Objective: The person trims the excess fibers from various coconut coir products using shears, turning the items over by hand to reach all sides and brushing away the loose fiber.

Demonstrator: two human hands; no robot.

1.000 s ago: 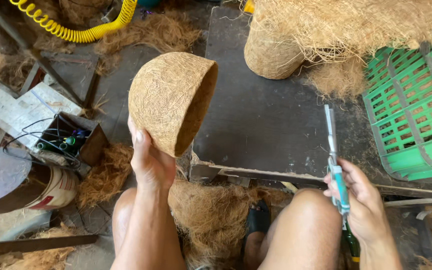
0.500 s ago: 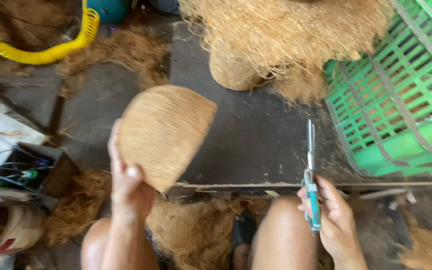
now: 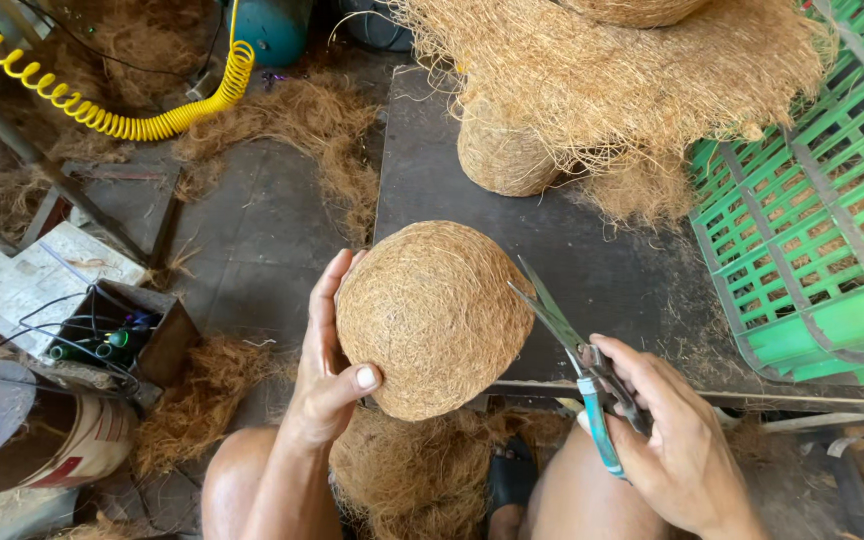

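Observation:
My left hand [image 3: 327,365] grips a round bowl-shaped pot of brown coconut fibre [image 3: 432,315], its rounded outside turned toward me. My right hand [image 3: 677,440] holds scissors [image 3: 577,355] with teal handles; their blades are open, and the tips touch the pot's right edge. Both hands are above my bare knees, in front of a dark board [image 3: 572,250].
A pile of loose fibre and more fibre pots [image 3: 602,70] lies on the board at the back. A green plastic crate [image 3: 812,230] stands at the right. A yellow coiled hose [image 3: 122,110], a small box of wires [image 3: 112,335] and a bucket [image 3: 42,450] are at the left.
The pot has turned so its outside faces me and has moved right. My right hand has swung the scissors in from upright to the pot's edge, blades now open.

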